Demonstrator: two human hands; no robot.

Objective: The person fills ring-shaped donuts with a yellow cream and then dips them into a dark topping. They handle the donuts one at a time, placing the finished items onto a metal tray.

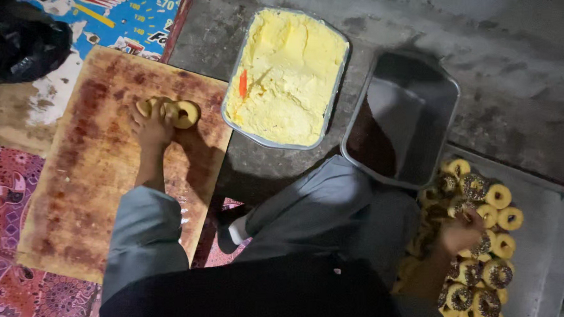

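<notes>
Dim concrete floor, with a worn wooden board (97, 188) laid on patterned mats. The left hand (150, 126) presses down on a ring of yellow dough (181, 113), fingers curled over it, the ring lying flat just beyond the fingertips. Well apart on the other side, the right hand (459, 235) closes on a sprinkled ring (464, 207) over the metal tray (544, 252). Between the hands, further out, sit the tub of yellow dough (285, 76) and a dark-filled tin (404, 119).

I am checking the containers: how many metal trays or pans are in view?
3. A pan of yellow dough sits beside the wooden board, a dark pan lies right of it, and a flat tray of rings is at far right.
</notes>
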